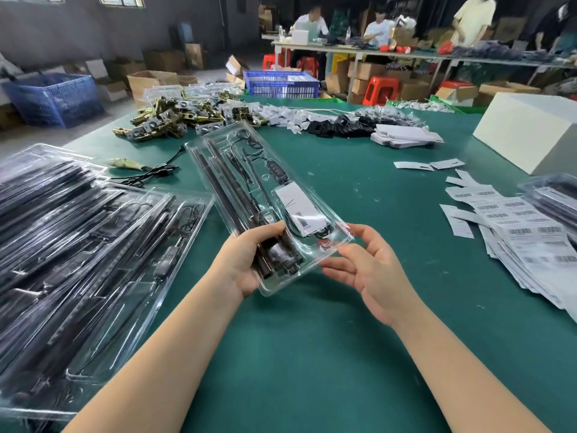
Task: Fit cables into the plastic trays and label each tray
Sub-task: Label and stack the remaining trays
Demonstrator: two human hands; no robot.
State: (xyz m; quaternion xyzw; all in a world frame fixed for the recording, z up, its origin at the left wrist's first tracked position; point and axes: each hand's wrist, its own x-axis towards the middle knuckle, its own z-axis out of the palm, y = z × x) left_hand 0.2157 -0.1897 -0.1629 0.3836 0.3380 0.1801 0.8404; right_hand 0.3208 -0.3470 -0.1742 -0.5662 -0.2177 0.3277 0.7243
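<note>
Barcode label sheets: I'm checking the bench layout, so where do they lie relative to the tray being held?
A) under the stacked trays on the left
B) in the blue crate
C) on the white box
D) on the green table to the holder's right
D: the barcode label sheets lie fanned out on the green table, right of the tray that the left hand grips.

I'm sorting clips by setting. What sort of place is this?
Probably a packing workshop or small warehouse: a stack of filled plastic trays on a green table, sheets of barcode labels, and cardboard boxes on the floor.
</note>
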